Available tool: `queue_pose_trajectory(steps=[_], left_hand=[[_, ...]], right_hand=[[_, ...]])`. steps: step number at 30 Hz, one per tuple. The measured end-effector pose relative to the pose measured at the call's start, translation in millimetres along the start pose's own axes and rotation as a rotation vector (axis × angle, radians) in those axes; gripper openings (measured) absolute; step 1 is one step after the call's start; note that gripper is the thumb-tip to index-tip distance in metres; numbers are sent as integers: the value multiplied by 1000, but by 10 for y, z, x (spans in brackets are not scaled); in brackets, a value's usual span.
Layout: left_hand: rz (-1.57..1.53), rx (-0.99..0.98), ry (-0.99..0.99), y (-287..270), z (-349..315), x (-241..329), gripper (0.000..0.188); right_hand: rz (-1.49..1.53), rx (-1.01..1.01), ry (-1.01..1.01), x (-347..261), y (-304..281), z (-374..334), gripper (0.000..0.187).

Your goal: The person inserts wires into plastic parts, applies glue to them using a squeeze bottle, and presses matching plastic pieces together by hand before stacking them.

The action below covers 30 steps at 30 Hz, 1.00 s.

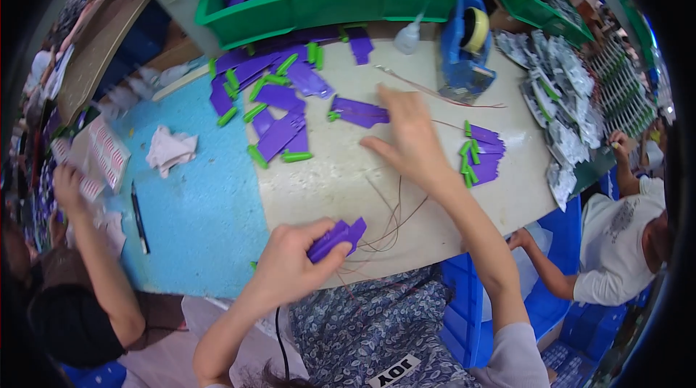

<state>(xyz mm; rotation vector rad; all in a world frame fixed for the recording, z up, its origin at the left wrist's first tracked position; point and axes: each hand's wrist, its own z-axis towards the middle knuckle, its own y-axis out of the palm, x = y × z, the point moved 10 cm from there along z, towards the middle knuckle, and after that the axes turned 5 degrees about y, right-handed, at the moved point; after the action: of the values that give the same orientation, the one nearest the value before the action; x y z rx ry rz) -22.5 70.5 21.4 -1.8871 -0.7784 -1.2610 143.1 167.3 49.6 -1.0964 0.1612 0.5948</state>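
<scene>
My left hand (293, 261), near the table's front edge, is closed around a purple plastic piece (337, 239); whether it holds more than one is hidden by the fingers. Thin wires (391, 232) trail across the table beside it. Farther out, my right hand (413, 138) is over the table with thumb and fingers apart. Its fingertips are at the right end of a flat purple piece with a green tip (359, 111); I cannot tell if they touch it. A pile of similar purple and green pieces (279, 131) lies to the left, and a neat row of them (484, 156) to the right.
A green bin (326, 7) of purple parts stands at the back. Near it are a small white bottle (408, 39) and a blue tape dispenser (464, 51). Silvery parts (554, 98) are heaped at right. A black pen (139, 218) lies left. Other people work on both sides.
</scene>
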Motion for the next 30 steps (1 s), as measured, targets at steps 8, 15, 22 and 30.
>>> queue_pose_trajectory(steps=[8, 15, 22, 30], left_hand=[[597, 54, 438, 86, 408, 401, 21], [751, 149, 455, -256, 992, 309, 21], [699, 134, 517, 261, 49, 385, 21], [773, 212, 439, -277, 159, 209, 21]], right_hand=[[-183, -52, 220, 854, -779, -454, 30], [-117, -199, 296, 1350, -872, -364, 22], [638, -233, 439, 157, -235, -223, 16], [603, -338, 452, -82, 665, 17, 16]])
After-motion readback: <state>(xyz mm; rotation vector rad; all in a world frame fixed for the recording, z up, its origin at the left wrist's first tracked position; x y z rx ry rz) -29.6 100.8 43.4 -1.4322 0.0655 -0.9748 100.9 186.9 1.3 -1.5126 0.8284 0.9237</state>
